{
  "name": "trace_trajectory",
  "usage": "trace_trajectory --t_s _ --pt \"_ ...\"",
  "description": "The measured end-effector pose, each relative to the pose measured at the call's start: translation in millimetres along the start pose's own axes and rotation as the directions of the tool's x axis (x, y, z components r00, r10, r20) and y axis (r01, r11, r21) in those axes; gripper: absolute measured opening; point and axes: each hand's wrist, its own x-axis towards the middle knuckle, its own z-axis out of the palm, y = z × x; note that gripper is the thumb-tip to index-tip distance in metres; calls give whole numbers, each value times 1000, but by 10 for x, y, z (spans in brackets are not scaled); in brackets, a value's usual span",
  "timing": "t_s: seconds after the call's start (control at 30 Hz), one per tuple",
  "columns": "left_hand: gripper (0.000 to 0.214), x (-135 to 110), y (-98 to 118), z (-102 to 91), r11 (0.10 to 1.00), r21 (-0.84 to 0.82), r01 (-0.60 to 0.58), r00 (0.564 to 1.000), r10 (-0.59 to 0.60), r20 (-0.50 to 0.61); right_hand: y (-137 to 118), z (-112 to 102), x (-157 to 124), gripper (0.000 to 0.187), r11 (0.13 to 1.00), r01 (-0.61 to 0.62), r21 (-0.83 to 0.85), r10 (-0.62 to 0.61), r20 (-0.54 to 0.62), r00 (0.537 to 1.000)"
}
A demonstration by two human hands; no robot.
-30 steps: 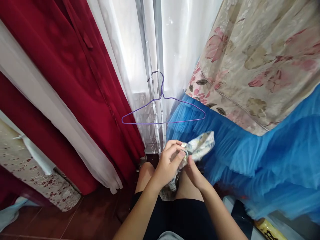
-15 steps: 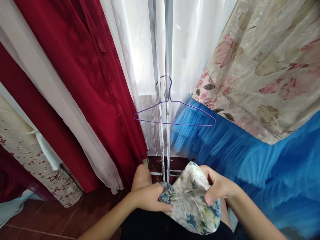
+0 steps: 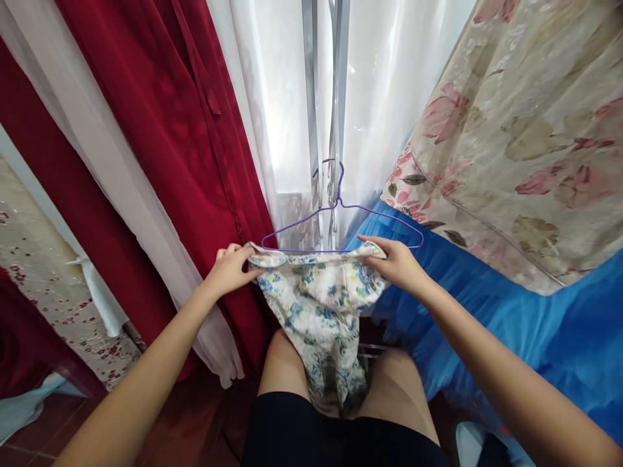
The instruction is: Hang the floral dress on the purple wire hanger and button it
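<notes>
A white garment with blue and yellow flowers [image 3: 316, 305] is stretched between my two hands and hangs down between my knees. My left hand [image 3: 232, 269] pinches its upper left corner, in front of the red cloth. At the upper right corner, my right hand [image 3: 392, 259] grips the edge between thumb and fingers. Just behind the garment's top edge is a purple wire hanger [image 3: 302, 222], hooked on a pale metal upright. The hanger's lower bar runs close along that edge; I cannot tell whether they touch.
Long red [image 3: 160, 130] and white drapes hang at the left. A beige rose-printed cloth [image 3: 535, 149] hangs at the right above blue tulle [image 3: 516, 337]. Narrow metal posts [image 3: 341, 84] stand in the middle before white fabric. Dark red tiles [image 3: 165, 415] cover the floor.
Both hands have moved up and apart, from my lap to beside the hanger. The flowered garment, bunched before, is now spread along its top edge and hangs down.
</notes>
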Motion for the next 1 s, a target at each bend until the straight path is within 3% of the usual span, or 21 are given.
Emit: trace_trajectory --t_s 0.1,0.17,0.27,0.4,0.5,0.6,0.67,0.73,0.8,0.87,0.93,1.0 --pt "20 110 85 -205 998 55 -28 989 36 -145 134 195 145 26 983 -31 -179 22 -51 998" --pt "9 156 235 -318 995 39 -87 979 92 -182 159 320 131 23 972 -34 -234 23 -49 999" --pt "10 226 556 -401 979 -111 -169 969 145 -200 75 473 20 21 971 -23 -237 13 -44 999" --pt "7 375 915 -378 926 -338 -167 950 60 -306 -42 489 -130 31 988 15 -153 -16 -5 1000" --pt "9 468 1022 -322 916 -372 -154 896 -30 -444 62 286 -225 47 985 91 -147 -97 -36 995" --pt "18 483 1065 -250 907 -389 -160 847 -77 -526 283 -38 -289 71 975 46 -216 -109 -288 951" --pt "21 466 1087 -204 911 -380 -162 830 -82 -551 395 -266 -288 77 974 -15 -225 -74 -382 921" --pt "23 455 1081 -175 922 -360 -145 826 -87 -556 423 -479 -251 66 974 -41 -222 -38 -343 938" --pt "28 461 1013 -167 921 -374 -108 832 -122 -542 370 -669 -205 40 983 -40 -180 -4 -238 971" --pt "32 473 876 -165 898 -437 -52 835 -200 -512 278 -822 -175 11 998 -60 -28 57 -98 994" --pt "31 471 714 -147 855 -518 18 843 -291 -452 195 -902 -162 9 954 -170 246 173 7 985" --pt "28 449 593 -92 781 -622 60 877 -338 -340 144 -880 -147 12 813 -191 550 310 -131 942"
